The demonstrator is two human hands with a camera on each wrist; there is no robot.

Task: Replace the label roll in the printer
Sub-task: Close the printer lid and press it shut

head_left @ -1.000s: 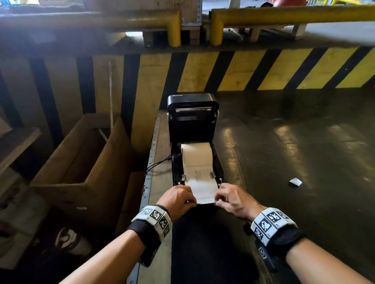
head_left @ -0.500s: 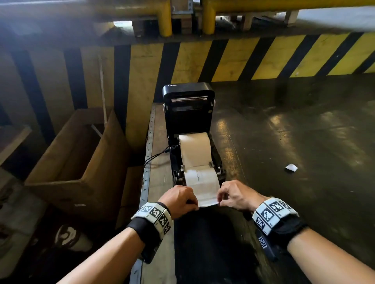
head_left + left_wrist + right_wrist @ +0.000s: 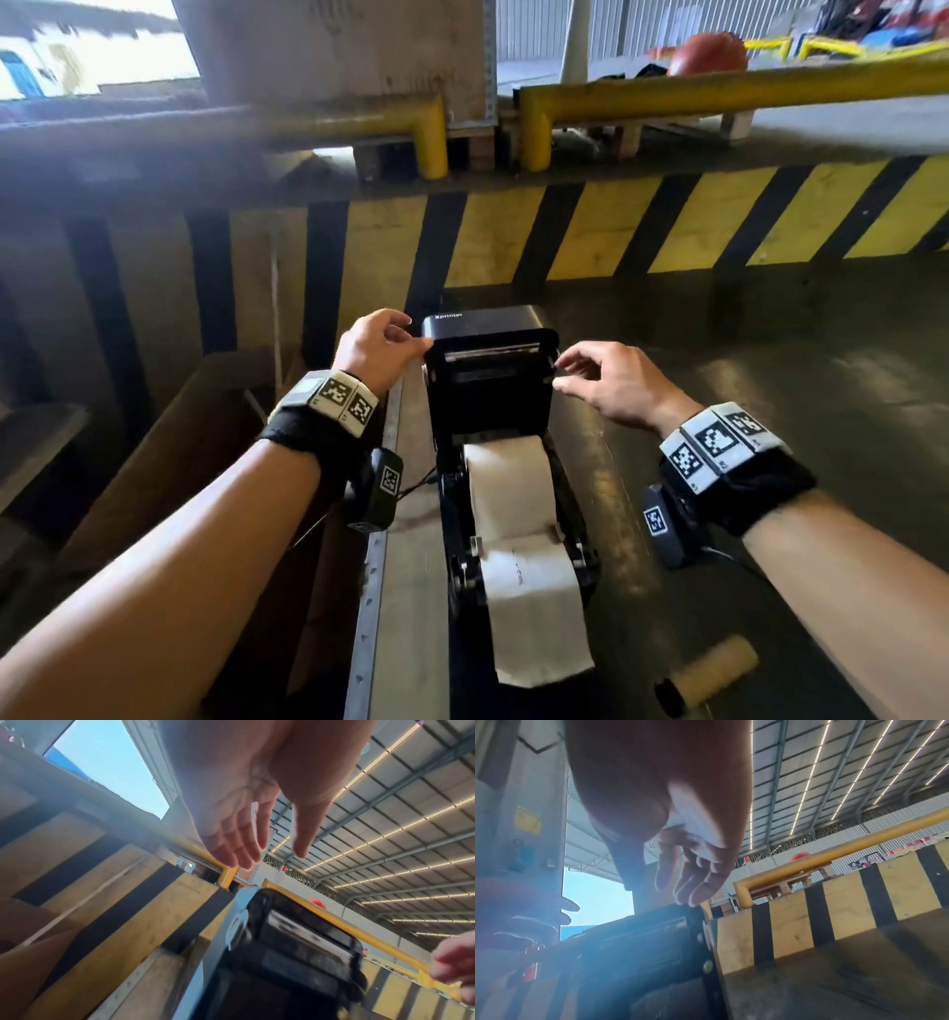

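Note:
The black label printer (image 3: pixel 490 390) stands on the bench with its lid raised upright. A white label roll (image 3: pixel 508 478) sits in the bay, and its paper strip (image 3: pixel 534 616) runs out over the front. My left hand (image 3: pixel 413 334) is at the lid's top left corner, fingers loosely bent, holding nothing. My right hand (image 3: pixel 562 372) is at the lid's right edge, fingertips just reaching it. In the left wrist view the left hand (image 3: pixel 270 850) hangs over the printer (image 3: pixel 295 953) with straight fingers. In the right wrist view the right hand (image 3: pixel 654 888) hovers at the lid's corner (image 3: pixel 693 912).
A bare cardboard core (image 3: pixel 714 673) lies on the dark bench top (image 3: pixel 770 411) at the front right. A metal strip (image 3: pixel 380 565) edges the bench on the left, with an open cardboard box (image 3: pixel 154 462) beyond it. A yellow-and-black striped wall (image 3: pixel 565 226) stands close behind the printer.
Both hands have let go of the paper strip's front end and moved up and away to the raised lid's top corners. The strip now lies loose over the printer's front.

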